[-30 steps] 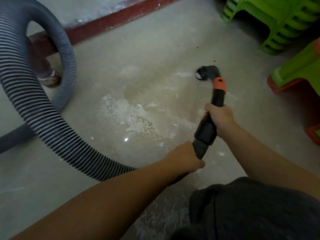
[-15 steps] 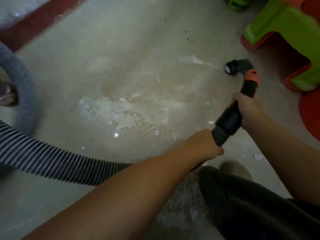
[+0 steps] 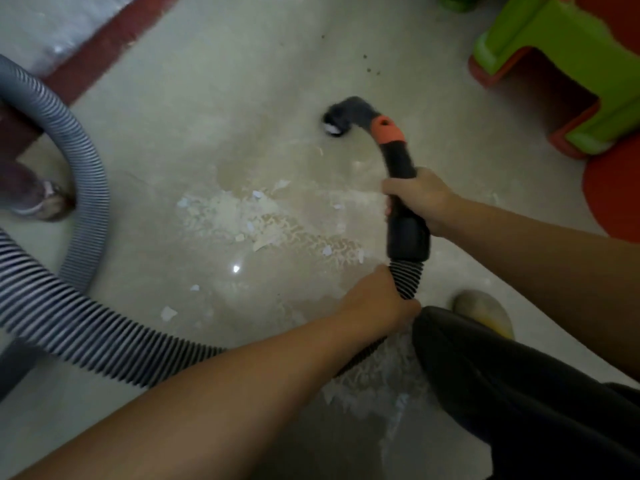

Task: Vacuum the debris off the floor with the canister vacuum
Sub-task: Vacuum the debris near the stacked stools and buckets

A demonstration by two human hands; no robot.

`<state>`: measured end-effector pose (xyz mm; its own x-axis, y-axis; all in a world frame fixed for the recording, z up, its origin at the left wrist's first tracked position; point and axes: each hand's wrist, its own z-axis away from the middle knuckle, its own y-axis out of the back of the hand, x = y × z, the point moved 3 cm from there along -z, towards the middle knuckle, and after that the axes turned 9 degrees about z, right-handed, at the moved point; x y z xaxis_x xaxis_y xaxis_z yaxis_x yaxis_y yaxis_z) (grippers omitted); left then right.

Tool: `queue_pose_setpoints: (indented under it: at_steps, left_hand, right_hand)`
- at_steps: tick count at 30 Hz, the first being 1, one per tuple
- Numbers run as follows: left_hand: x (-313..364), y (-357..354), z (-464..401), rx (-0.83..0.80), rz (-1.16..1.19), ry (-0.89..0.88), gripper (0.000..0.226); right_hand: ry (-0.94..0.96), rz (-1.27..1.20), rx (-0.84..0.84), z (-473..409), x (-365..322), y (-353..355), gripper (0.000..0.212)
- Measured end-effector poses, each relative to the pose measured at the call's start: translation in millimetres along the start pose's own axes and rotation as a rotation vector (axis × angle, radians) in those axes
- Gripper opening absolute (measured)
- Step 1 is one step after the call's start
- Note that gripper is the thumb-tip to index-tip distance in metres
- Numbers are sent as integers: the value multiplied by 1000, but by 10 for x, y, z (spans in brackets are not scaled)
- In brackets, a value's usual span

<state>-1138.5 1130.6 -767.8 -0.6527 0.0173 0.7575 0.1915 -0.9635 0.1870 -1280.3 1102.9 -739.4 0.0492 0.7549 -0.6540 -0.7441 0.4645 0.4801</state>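
Vacuum hose (image 3: pixel 407 278) gripped by left hand (image 3: pixel 375 301), right hand (image 3: pixel 420 199) round handle (image 3: pixel 403 202)

Home interior: bare concrete floor (image 3: pixel 194 109), green plastic stool (image 3: pixel 568 46).

Pale concrete floor (image 3: pixel 194 109); green plastic stools (image 3: pixel 561 46) at right.

Green stool (image 3: pixel 568 50) top right; red mat (image 3: pixel 616 188) beside.
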Motion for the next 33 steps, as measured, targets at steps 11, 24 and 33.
queue_pose_setpoints:
  at_steps: [11,24,33]
  left_hand:
    - [-556,435,644,55,31,128,22]
    - [-776,303,1175,-8,-54,49,28]
    - [-1060,-121,1253,-130,16,199,48]
  right_hand:
    - [-106,-119,77,445,-92,-761,15]
    - [-262,-194,351,947,510,-673,32]
    - [-57,147,-59,1265,333,-1211,15]
